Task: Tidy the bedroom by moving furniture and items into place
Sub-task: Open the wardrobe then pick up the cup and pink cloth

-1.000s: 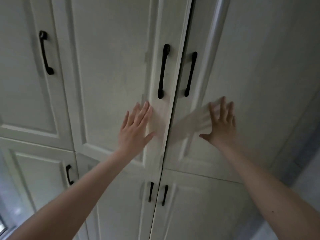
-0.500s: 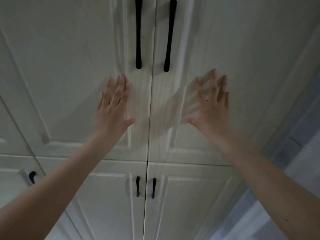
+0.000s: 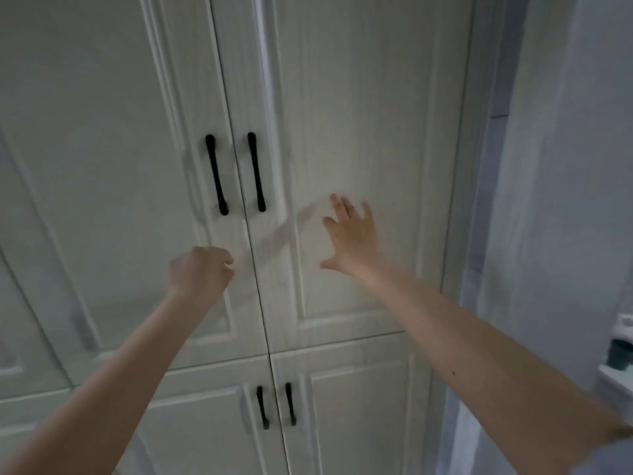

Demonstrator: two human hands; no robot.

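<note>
A white wardrobe fills the view. Its two tall upper doors, the left door (image 3: 113, 200) and the right door (image 3: 370, 132), meet flush at the centre seam. Each carries a black bar handle, the left handle (image 3: 216, 180) and the right handle (image 3: 257, 172). My right hand (image 3: 352, 234) is spread with straight fingers at the right door's panel, below and right of the handles. My left hand (image 3: 200, 270) hangs in front of the left door near the seam, fingers loosely curled, holding nothing.
Two lower doors with short black handles (image 3: 275, 406) sit beneath the tall ones. A white wall or door frame (image 3: 548, 200) stands close on the right, with a small shelf holding a dark cup (image 3: 620, 351) at the right edge.
The gap between the tall doors closed between the earliest frame and now. My left hand came off the door and curled loosely. My right hand stays spread on the right door.
</note>
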